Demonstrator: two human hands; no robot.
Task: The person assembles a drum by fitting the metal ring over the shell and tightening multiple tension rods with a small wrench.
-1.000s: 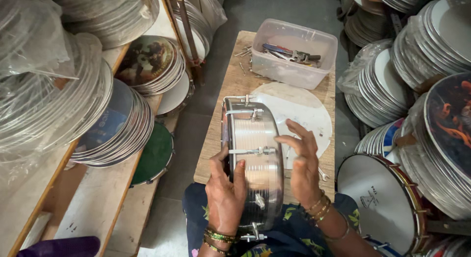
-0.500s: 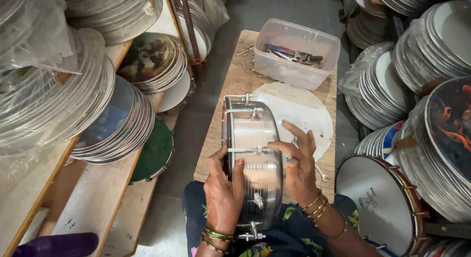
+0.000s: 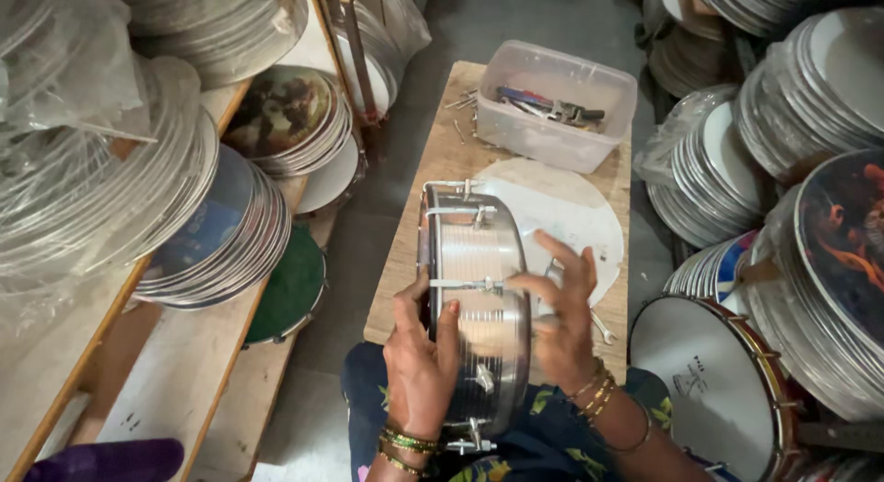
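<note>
Left hand (image 3: 419, 358) grips the shiny metal drum (image 3: 474, 298); right hand (image 3: 562, 321) spread open steadies it. Looks stiff, slippery; hold by rims.

Drum shell (image 3: 474, 298) stands on edge on your counter (image 3: 405, 289), left hand (image 3: 419, 362) and right hand (image 3: 562, 321) either side; round sheet (image 3: 575, 210) right of it; tub (image 3: 552, 104) behind; stacked discs (image 3: 212, 243) left.

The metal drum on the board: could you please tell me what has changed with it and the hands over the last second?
The right hand slid up the metal drum, its fingers now reaching the middle tension rod. The left hand stayed gripping the near rim; the plastic box kept its place.
</note>
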